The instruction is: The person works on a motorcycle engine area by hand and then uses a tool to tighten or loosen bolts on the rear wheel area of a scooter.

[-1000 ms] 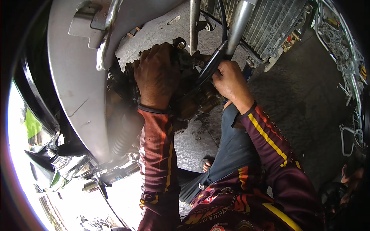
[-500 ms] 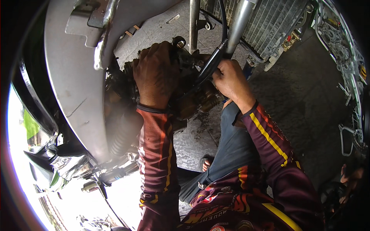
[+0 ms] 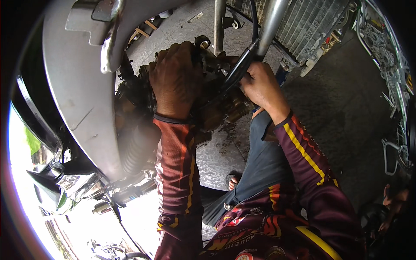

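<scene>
My left hand [image 3: 175,82] lies over the top of a dark, greasy engine assembly [image 3: 229,112], back upward, its fingers bent round a part that they hide. My right hand [image 3: 264,91] is at the assembly's right side, just beside a black cable sleeve [image 3: 242,63], with fingers curled in and their tips hidden; what they hold cannot be made out. A steel tube [image 3: 271,24] rises behind it. Left of my hands hangs a large grey metal panel [image 3: 73,99] with a bracket at its top.
A radiator [image 3: 297,30] stands at the top right over the tiled floor [image 3: 329,108]. A frame or rack [image 3: 381,52] with metal parts runs along the right rim. Another person's limb [image 3: 390,199] shows dimly at lower right. Bright glare fills the lower left.
Both hands sit slightly higher in the picture, along with the assembly and the panel, which has shifted a little left in the view. The grip of my hands looks much the same.
</scene>
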